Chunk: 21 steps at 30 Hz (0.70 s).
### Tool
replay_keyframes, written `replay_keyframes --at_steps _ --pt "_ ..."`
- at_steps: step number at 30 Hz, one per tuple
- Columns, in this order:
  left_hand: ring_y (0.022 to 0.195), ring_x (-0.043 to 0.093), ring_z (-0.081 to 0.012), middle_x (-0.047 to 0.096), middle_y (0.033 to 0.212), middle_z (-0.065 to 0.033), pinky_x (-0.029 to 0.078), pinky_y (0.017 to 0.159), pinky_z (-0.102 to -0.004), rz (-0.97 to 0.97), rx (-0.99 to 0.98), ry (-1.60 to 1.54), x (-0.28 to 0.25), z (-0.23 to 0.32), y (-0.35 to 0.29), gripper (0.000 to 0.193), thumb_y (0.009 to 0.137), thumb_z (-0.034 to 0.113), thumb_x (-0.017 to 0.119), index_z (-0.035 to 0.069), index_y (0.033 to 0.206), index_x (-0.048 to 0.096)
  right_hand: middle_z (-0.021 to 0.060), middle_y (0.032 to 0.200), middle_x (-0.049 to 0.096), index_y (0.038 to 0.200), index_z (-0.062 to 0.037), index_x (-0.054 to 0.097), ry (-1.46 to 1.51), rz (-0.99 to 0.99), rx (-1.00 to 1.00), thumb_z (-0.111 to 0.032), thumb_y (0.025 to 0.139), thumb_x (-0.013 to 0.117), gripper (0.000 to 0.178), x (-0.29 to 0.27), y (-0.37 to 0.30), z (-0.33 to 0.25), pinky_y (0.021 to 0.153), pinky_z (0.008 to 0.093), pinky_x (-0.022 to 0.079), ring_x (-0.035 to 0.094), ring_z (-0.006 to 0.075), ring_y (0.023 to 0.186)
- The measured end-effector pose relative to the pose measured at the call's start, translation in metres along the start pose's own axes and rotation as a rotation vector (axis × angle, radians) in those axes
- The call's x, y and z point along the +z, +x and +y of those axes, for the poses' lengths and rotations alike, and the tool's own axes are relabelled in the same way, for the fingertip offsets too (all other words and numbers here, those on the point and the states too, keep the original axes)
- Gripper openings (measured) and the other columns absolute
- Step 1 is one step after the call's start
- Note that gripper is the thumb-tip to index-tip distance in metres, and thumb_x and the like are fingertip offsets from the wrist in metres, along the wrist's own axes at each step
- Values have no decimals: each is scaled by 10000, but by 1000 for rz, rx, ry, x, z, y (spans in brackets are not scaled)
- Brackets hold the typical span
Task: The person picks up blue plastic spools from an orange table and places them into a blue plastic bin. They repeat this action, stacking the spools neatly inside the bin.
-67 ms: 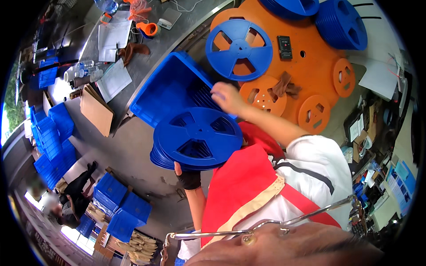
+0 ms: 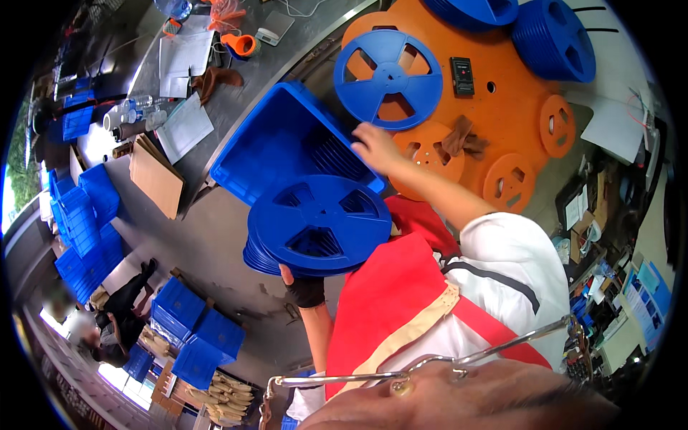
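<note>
A stack of round blue plastic reels (image 2: 315,223) rests against my body. My left hand (image 2: 304,288), in a dark fingerless glove, grips it from below; the thumb shows at the rim and the other fingers are hidden under the stack. Raised beyond the stack, my right hand (image 2: 378,149) is bare and empty, its fingers apart. It is near the edge of a blue bin (image 2: 247,161), inside which more reels stand on edge. Farther off, a single blue reel (image 2: 388,80) lies on an orange round-lobed table (image 2: 437,54).
More blue reel stacks (image 2: 555,43) stand at the orange table's far side. A small black box (image 2: 462,76) and a brown cloth (image 2: 464,137) lie on it. A metal bench (image 2: 251,72) with papers is at the far left. Blue crates (image 2: 179,308) and a seated person (image 2: 118,326) are left.
My right hand has shifted a little to the right, away from the bin's opening. The reel stack and my left hand stay nearly still.
</note>
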<state>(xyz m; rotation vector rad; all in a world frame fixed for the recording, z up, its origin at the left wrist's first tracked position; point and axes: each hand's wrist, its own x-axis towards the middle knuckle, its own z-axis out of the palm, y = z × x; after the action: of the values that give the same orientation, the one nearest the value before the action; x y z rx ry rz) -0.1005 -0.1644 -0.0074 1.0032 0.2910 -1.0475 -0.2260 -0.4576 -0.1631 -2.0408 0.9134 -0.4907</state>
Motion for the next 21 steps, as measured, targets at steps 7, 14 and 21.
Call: replay_keyframes --at_steps 7,14,21 --pt "983 559 -265 559 1160 -94 475 830 -407 143 77 40 3 13 -16 443 850 434 601 134 1172 544 142 1324 437 1304 -29 403 -622 -505 502 -288 800 660 622 -4 -15 114 1045 450 266 368 314 1258" --pt "1128 504 -281 496 1282 -115 400 968 -411 139 4 53 -18 24 -3 488 870 331 594 57 1258 481 137 858 571 935 -7 597 -95 391 -63 -262 784 675 306 -55 -7 14 708 363 461 560 308 813" --pt "1176 482 -283 491 1297 -134 372 1009 -425 57 -35 212 -46 35 20 511 908 240 538 6 1336 387 30 642 477 833 -69 522 1377 581 778 -541 950 308 532 -79 -18 -26 534 311 435 466 150 510"
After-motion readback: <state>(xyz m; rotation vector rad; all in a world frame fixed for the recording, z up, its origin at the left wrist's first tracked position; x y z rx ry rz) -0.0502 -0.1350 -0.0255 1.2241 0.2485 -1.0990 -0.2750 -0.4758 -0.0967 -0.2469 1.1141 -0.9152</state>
